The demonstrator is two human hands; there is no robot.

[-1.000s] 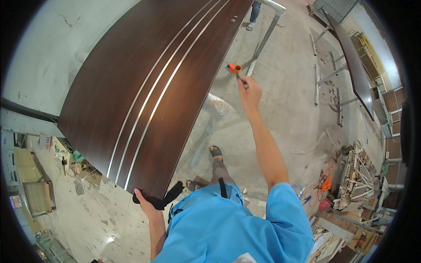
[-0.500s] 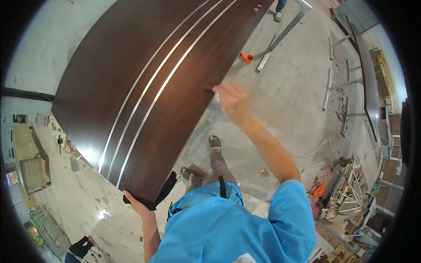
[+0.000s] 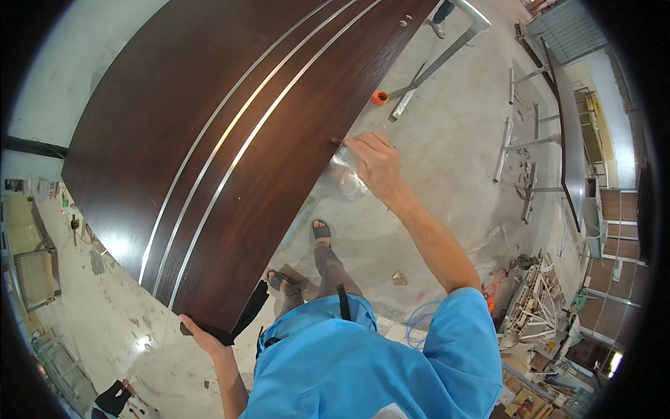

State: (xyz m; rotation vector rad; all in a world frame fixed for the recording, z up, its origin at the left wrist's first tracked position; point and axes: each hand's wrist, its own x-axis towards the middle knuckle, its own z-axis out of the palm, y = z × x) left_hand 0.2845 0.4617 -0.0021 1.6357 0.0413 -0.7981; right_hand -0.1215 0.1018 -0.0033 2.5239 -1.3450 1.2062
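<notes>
A large dark brown door panel with three thin silver strips lies across the upper left of the view. My left hand is closed on its near end, thumb along the edge and fingers hidden underneath. Black cloth hangs at that corner, partly beneath the panel. My right hand is at the panel's right long edge, fingers pinched together. Crinkled clear plastic film hangs below those fingers and seems to be held in them. Small holes show near the panel's far right edge.
A metal stand and an orange tape roll are beyond my right hand. Another dark panel rests on supports at the far right. Scrap wood is piled at the right. Another person's foot shows at the top.
The view has shifted, so the panel and floor appear farther left. More clear film shows below my right hand, which is sharper now. My left hand keeps its hold on the panel's end.
</notes>
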